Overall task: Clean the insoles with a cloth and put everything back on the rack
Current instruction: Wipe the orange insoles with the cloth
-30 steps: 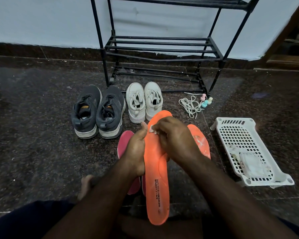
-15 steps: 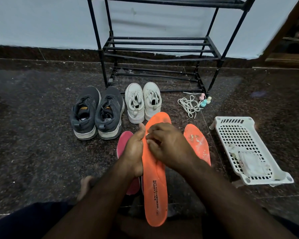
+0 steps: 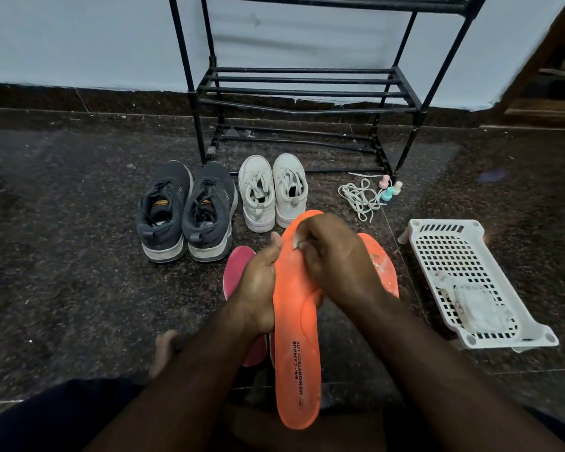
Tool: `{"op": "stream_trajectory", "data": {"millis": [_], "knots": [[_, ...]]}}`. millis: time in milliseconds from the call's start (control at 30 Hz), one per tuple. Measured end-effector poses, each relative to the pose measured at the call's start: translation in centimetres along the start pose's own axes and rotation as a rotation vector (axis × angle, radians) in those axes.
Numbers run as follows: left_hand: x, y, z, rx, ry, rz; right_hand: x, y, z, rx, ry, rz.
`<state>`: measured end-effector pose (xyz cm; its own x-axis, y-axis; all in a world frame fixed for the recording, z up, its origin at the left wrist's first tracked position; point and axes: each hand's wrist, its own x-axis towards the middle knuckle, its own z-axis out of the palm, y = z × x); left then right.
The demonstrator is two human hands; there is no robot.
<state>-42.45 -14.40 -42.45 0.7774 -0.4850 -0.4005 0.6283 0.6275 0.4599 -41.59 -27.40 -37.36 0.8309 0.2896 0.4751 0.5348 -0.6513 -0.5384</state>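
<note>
Head view, your hands: your left hand (image 3: 258,288) grips the left edge of the orange insole (image 3: 296,337); your right hand (image 3: 336,259) pinches a small pale cloth (image 3: 298,243) against its far end.
Head view, floor: a second orange insole (image 3: 380,265) lies right, a pink insole (image 3: 237,269) left.
Head view, far side: grey shoes (image 3: 185,210), white shoes (image 3: 273,190), black rack (image 3: 307,89).
Head view, right: white basket (image 3: 454,256).

The dark speckled floor (image 3: 62,256) carries grey sneakers (image 3: 186,210), white sneakers (image 3: 273,190), laces (image 3: 359,197) and a white basket (image 3: 444,249).
</note>
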Motion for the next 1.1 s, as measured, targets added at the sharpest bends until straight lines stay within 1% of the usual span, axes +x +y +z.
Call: {"op": "stream_trajectory", "data": {"millis": [67, 100, 133, 233, 267, 300, 333, 367, 400, 433, 467, 500, 533, 567, 600, 633, 700, 733, 800, 867, 933, 1033, 1100], "knots": [[-0.3, -0.1, 0.3, 0.025, 0.013, -0.007, 0.5, 0.8, -1.0, -0.013, 0.081, 0.144], [-0.1, -0.3, 0.0, 0.009, -0.002, -0.01, 0.6, 0.9, -1.1, -0.015, 0.077, 0.194], [0.1, -0.3, 0.2, -0.008, 0.004, -0.018, 0.4, 0.7, -0.9, -0.012, 0.044, 0.202], [-0.1, -0.2, 0.2, -0.041, 0.003, -0.035, -0.5, -0.6, 0.4, 0.031, -0.119, 0.131], [-0.6, -0.2, 0.7, -0.07, 0.03, -0.031, -0.6, -0.8, 0.5, 0.044, -0.152, 0.112], [-0.6, 0.0, 0.1, -0.103, 0.052, -0.025, -0.5, -0.9, 0.4, 0.05, -0.151, 0.101], [-0.5, 0.2, 0.4, -0.145, 0.042, -0.007, -0.3, -0.7, 0.0, 0.046, -0.113, 0.094], [0.2, 0.2, 1.7, -0.108, 0.013, -0.014, 0.0, -0.4, -0.4, 0.036, -0.044, 0.1], [0.4, 0.0, 3.1, -0.127, -0.001, -0.007, 0.4, -0.1, -0.9, 0.024, 0.03, 0.13], [1.0, 0.7, 4.1, -0.045, 0.135, 0.122, 0.6, 0.3, -1.4, 0.013, 0.082, 0.184], [1.4, 1.2, 4.6, -0.149, 0.231, 0.144, 0.7, 0.6, -1.6, -0.001, 0.098, 0.24], [1.5, 1.2, 4.6, -0.167, 0.193, 0.169, 0.7, 0.7, -1.5, -0.017, 0.081, 0.274], [0.9, 0.3, 4.6, -0.118, 0.072, 0.113, 0.6, 0.5, -1.2, -0.025, 0.04, 0.276], [0.5, -0.3, 3.4, -0.07, 0.001, -0.012, 0.4, 0.2, -0.8, -0.017, -0.016, 0.265], [-0.4, -0.2, 2.2, 0.009, -0.016, -0.061, 0.1, -0.3, -0.4, 0.009, -0.074, 0.257], [-0.8, 0.0, 0.2, -0.016, -0.023, -0.045, -0.1, -0.6, -0.1, 0.044, -0.126, 0.25], [-0.4, 0.1, 0.0, -0.022, -0.013, -0.005, 0.0, -0.9, -0.1, 0.114, -0.171, 0.251], [-0.5, 0.1, 0.2, -0.018, 0.003, 0.014, 0.2, -0.7, -0.3, 0.115, -0.136, 0.249], [-0.3, 0.0, 1.1, 0.004, 0.003, 0.033, 0.7, 0.1, -0.8, 0.02, -0.003, 0.221], [-0.4, -0.1, 0.7, 0.014, -0.039, 0.009, 0.9, 0.8, -0.9, -0.08, 0.063, 0.225], [-0.5, 0.0, 0.8, 0.005, -0.021, 0.005, 0.8, 0.9, -0.6, -0.125, 0.012, 0.26], [-0.3, 0.0, 0.5, -0.018, 0.002, 0.01, 0.6, 0.0, 0.0, -0.136, -0.18, 0.258], [-0.2, 0.0, 0.4, -0.026, -0.004, 0.005, 0.5, -0.7, 0.0, -0.072, -0.286, 0.224]]}}
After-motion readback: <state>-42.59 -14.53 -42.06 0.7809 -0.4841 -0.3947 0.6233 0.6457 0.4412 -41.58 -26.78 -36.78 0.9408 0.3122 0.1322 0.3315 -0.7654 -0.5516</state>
